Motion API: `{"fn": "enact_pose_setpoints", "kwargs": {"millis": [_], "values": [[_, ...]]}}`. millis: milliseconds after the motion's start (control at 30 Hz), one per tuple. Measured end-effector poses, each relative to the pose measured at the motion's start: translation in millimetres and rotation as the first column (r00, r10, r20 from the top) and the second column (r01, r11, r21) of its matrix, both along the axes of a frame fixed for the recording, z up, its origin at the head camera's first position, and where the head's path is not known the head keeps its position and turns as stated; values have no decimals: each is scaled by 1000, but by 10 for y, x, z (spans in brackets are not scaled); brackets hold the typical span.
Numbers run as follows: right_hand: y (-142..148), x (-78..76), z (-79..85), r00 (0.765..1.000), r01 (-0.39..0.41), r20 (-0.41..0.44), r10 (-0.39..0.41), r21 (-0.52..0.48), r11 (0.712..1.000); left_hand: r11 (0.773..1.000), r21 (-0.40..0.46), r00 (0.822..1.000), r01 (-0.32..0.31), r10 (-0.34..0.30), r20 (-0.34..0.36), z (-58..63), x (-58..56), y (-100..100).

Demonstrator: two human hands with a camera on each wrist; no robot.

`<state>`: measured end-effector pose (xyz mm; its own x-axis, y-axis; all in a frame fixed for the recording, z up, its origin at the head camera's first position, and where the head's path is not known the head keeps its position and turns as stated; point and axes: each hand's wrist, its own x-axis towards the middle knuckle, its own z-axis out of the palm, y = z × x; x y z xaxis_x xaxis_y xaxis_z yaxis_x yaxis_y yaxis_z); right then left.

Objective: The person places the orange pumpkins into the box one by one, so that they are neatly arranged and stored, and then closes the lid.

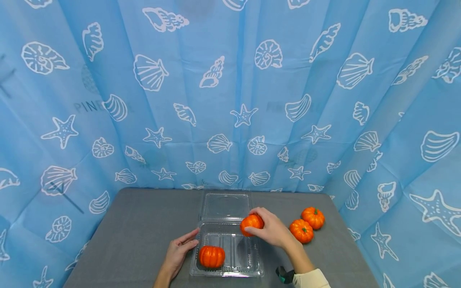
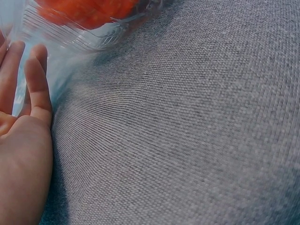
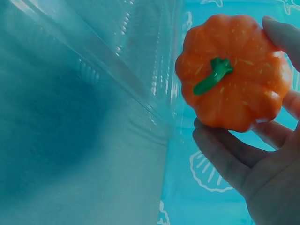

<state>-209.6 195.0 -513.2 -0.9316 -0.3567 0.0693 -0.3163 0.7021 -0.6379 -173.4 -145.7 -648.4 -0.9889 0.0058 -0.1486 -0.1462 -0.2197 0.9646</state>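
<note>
A small orange toy pumpkin is gripped by my right hand, held over the right part of a clear plastic clamshell container. The right wrist view shows its green stem and ribbed skin, with thumb and fingers round its side. Another orange pumpkin lies on its side in the container's front left part. My left hand touches the container's left rim, its fingers nearly straight against the wall. In the left wrist view, the left hand rests beside the container.
Two more pumpkins, a nearer one and a farther one, stand together on the right of the grey table. The container's raised lid lies open toward the back. A blue shell-print curtain hangs behind.
</note>
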Motion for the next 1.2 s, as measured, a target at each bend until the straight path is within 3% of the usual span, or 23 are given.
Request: {"fn": "enact_pose_setpoints", "kwargs": {"millis": [267, 500, 800, 1200], "values": [[-66, 110, -75, 1000, 12, 29, -10, -84, 996, 1000, -18, 1000, -4, 5, 27, -5, -16, 9], [-192, 208, -217, 999, 16, 48, -9, -149, 989, 999, -42, 1000, -4, 4, -13, -7, 2, -1], [-279, 312, -402, 999, 30, -10, -32, -174, 984, 999, -49, 1000, -14, 13, -26, -11, -3, -2], [-298, 394, -456, 999, -12, 35, 18, -185, 983, 998, -54, 1000, -17, 16, -14, -17, -13, -2]]}}
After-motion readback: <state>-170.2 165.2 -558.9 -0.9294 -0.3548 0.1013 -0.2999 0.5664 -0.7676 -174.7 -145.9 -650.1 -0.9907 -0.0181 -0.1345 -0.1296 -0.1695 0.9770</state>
